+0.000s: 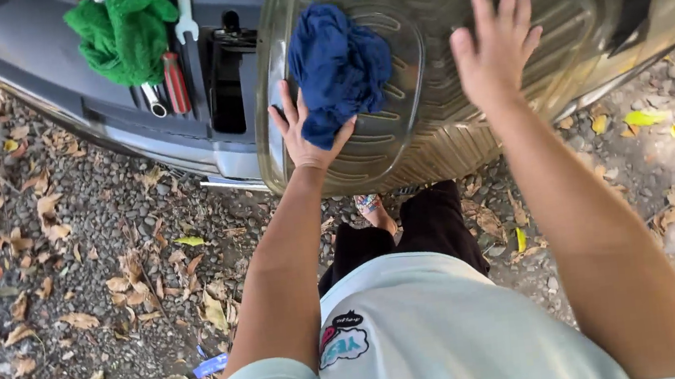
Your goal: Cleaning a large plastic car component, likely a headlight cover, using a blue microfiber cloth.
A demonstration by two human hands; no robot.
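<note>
Gravel ground (67, 271) far left, littered with dry brown leaves, a few yellow ones. Dark vehicle sill (44, 70) runs along the top left. On it: crumpled green cloth (124, 27), red-handled screwdriver (175, 83) just below it, a silver wrench (183, 12) to its right, another metal tool end (156, 107) beside the screwdriver, partly under the cloth. Dark rectangular opening (226, 92) next to the tools; contents too dark to make out. Small blue scrap (210, 366) on the gravel lower down.

Clear ribbed plastic car floor mat (431, 119) leans tilted against the vehicle, top edge cut off by the frame. Left hand (301, 130) is pressed flat on its lower left part, fingers spread, holding a bunched dark blue cloth (338, 67) against the mat; cloth hides the fingertips. Left arm reaches straight up from the lower frame.

Right hand (495, 44) is open, fingers wide and slightly apart, empty, palm toward the mat's right half; contact or just off it, cannot tell. Right forearm extends diagonally from the bottom right.

Below: pale shirt (456, 337), dark trousers (434, 221), one foot (374, 209) partly visible between the arms. Vehicle body behind the mat blurred through the plastic.
</note>
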